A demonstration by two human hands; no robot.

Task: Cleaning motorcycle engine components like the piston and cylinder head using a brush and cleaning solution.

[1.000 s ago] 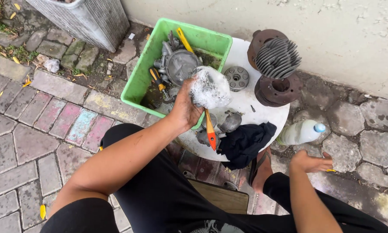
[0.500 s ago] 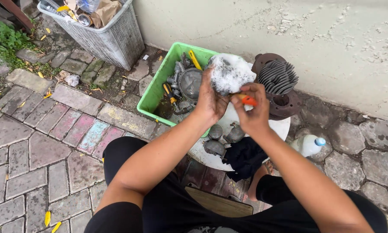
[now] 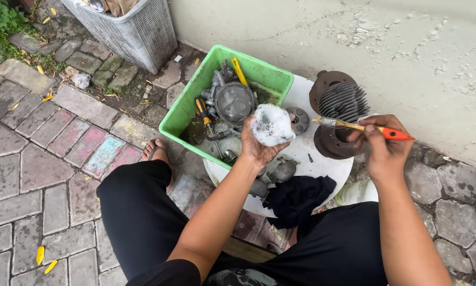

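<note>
Foam-covered part [image 3: 272,125] held up in the left hand [image 3: 260,150], above the near edge of the green tub [image 3: 193,103] and the round white board [image 3: 307,159]; fingers cupped closed under it, suds hiding nearly the whole surface, so well lathered by the look of it but not rinsed. Orange-handled paintbrush [image 3: 362,127] pinched in the right hand [image 3: 383,151], fingers closed on the handle, bristles pointing left, just apart from the foam. To the right, a finned cylinder [image 3: 344,100] and dark round parts, dry and seemingly unwashed. Inside the tub, more grey metal parts [image 3: 232,100], a screwdriver [image 3: 203,111] and murky liquid. Near on the board, small grey pieces [image 3: 283,170] and a black rag [image 3: 299,198]. Judging from this: one piece midway through scrubbing, most others left to clean.
</note>
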